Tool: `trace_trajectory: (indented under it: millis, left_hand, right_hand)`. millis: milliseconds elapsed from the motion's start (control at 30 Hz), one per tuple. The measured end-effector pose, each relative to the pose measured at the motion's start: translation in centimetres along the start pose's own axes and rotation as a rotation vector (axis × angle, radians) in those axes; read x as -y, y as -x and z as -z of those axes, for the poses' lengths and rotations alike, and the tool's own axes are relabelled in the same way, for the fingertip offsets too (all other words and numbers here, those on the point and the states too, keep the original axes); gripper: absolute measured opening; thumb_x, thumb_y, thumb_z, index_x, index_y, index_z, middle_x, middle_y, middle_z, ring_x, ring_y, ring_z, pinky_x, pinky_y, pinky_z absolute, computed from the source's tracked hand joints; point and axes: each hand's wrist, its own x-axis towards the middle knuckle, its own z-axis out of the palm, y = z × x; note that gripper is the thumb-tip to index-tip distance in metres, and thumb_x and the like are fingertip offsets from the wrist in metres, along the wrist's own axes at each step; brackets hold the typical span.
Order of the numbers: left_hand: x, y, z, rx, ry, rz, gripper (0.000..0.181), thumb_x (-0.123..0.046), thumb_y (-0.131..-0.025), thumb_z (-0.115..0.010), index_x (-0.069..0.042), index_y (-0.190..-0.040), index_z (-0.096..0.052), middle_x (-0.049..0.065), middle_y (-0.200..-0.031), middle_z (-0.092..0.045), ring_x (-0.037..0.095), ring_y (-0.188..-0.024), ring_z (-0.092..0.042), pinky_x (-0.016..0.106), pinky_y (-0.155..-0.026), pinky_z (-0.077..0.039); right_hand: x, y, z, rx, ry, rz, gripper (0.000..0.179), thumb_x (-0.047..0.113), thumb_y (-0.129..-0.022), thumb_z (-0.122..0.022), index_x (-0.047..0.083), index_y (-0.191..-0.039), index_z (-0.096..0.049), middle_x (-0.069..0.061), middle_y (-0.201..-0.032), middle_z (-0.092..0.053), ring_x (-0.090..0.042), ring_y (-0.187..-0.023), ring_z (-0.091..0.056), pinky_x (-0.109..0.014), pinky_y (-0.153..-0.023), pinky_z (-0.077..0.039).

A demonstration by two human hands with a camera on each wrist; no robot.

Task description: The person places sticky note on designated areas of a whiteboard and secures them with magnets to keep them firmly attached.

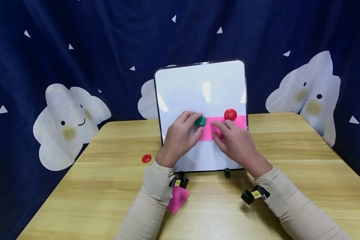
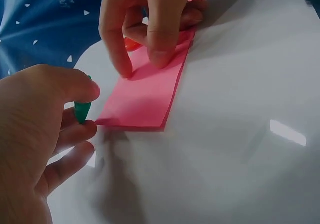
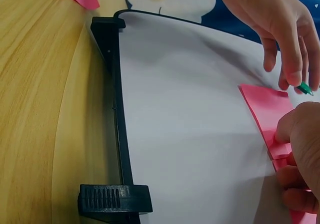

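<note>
A green round magnet [image 1: 200, 121] is pinched between the thumb and fingers of my left hand [image 1: 180, 135], by the left end of a pink paper sheet [image 2: 145, 104]. That sheet lies on the whiteboard [image 1: 183, 90], beside another pink sheet [image 1: 242, 122] to its right. My right hand [image 1: 238, 141] rests its fingertips on the pink paper, pressing it to the board. Just above the right hand, a red round magnet [image 1: 230, 114] sits at the pink paper's top edge. A second red piece [image 1: 222, 136] shows partly behind the right fingers.
The whiteboard stands tilted on black feet [image 1: 227, 172] on a wooden table [image 1: 108, 186]. Another red magnet [image 1: 146, 158] lies left of the board. A pink sheet [image 1: 179, 199] lies by the left wrist, partly hidden. A dark blue curtain [image 1: 114, 40] hangs behind.
</note>
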Motion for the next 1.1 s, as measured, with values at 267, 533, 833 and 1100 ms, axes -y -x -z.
trace_trajectory:
  millis: [267,533,833,1100]
  left_hand:
    - [-0.1,-0.3,-0.6,-0.045,-0.050,-0.014,0.033,-0.016,-0.088,-0.077,-0.004,-0.117,-0.071,0.009,-0.111,-0.065,0.018,-0.098,-0.062,0.024,-0.090,-0.052]
    - [-0.1,-0.7,-1.4,-0.056,-0.157,-0.008,0.033,-0.020,-0.088,-0.076,-0.009,-0.119,-0.071,0.005,-0.115,-0.069,0.021,-0.103,-0.059,0.029,-0.087,-0.049]
    - [-0.2,-1.0,-2.0,-0.078,-0.183,-0.033,0.036,-0.021,-0.087,-0.079,-0.011,-0.121,-0.070,0.002,-0.116,-0.072,0.020,-0.103,-0.059,0.032,-0.083,-0.048]
    - [-0.2,-0.9,-2.4,-0.082,-0.218,-0.029,0.039,-0.023,-0.086,-0.080,-0.013,-0.122,-0.070,0.001,-0.115,-0.073,0.020,-0.101,-0.060,0.033,-0.082,-0.048]
  right_hand:
    - [0.1,0.1,-0.1,0.004,0.001,-0.002,0.049,0.017,-0.079,-0.084,0.008,-0.124,-0.065,-0.007,-0.082,-0.054,-0.015,-0.056,-0.048,-0.027,-0.046,-0.041]
    - [0.0,0.1,-0.2,-0.015,0.003,0.012,0.046,0.017,-0.081,-0.082,0.008,-0.123,-0.066,-0.007,-0.080,-0.054,-0.016,-0.055,-0.049,-0.027,-0.045,-0.040]
    - [-0.1,0.2,-0.3,-0.015,0.012,0.004,0.048,0.018,-0.081,-0.082,0.010,-0.126,-0.066,-0.007,-0.080,-0.052,-0.015,-0.054,-0.046,-0.026,-0.044,-0.037]
    - [-0.2,0.2,-0.3,-0.014,0.014,-0.003,0.050,0.017,-0.080,-0.083,0.010,-0.126,-0.065,-0.007,-0.081,-0.053,-0.015,-0.054,-0.046,-0.026,-0.045,-0.038]
